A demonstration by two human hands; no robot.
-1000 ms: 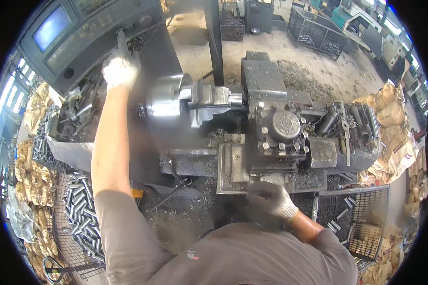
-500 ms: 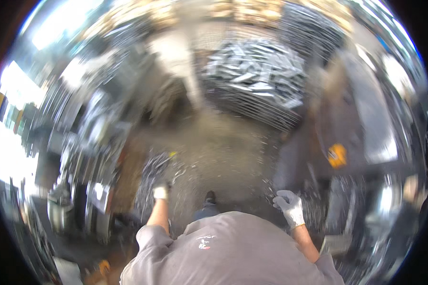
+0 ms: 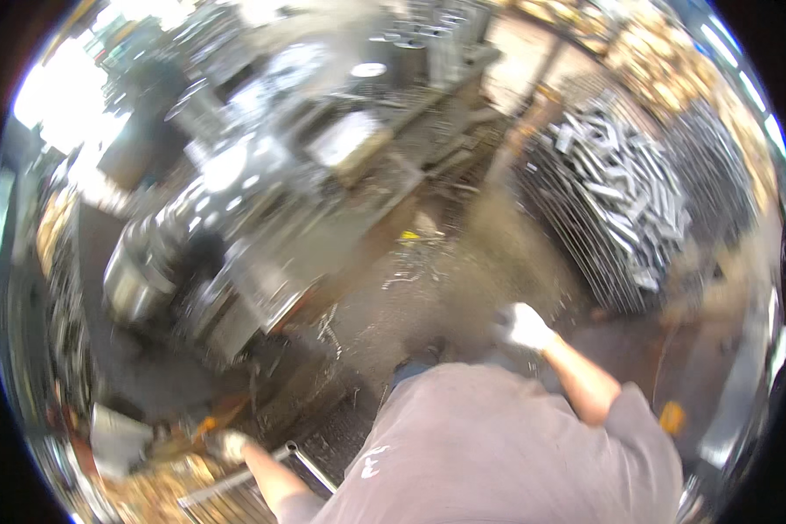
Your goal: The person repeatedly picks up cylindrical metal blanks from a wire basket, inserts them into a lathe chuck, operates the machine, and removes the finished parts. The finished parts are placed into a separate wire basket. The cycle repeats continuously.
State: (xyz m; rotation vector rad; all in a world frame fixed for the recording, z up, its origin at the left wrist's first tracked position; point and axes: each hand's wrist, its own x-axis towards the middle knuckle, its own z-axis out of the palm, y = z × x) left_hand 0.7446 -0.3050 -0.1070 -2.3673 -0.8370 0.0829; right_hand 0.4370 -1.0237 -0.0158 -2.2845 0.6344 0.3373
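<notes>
My left hand [image 3: 230,445], in a pale work glove, hangs at the lower left, out from my body. Nearest to it are a small orange thing [image 3: 204,426] and a metal tube [image 3: 313,468] with an open round end. My right hand [image 3: 527,329], gloved in white with darker fingers, hovers over the floor ahead of my body, on the near side of a wire basket [image 3: 576,223] heaped with grey metal pieces [image 3: 620,175]. Both hands are smeared, and their fingers do not show clearly. Nothing can be made out in either.
At the left stands a metal machine [image 3: 262,271] with a shiny cylinder [image 3: 140,279] and a work table. Curly metal shavings [image 3: 402,278] and a yellow scrap [image 3: 409,236] lie on the floor [image 3: 472,288]. A yellow thing [image 3: 671,417] is at the right.
The view has swung to the left, so the basket now appears farther right and the machine nearer the middle. My left arm reaches out lower left; my right hand has come forward.
</notes>
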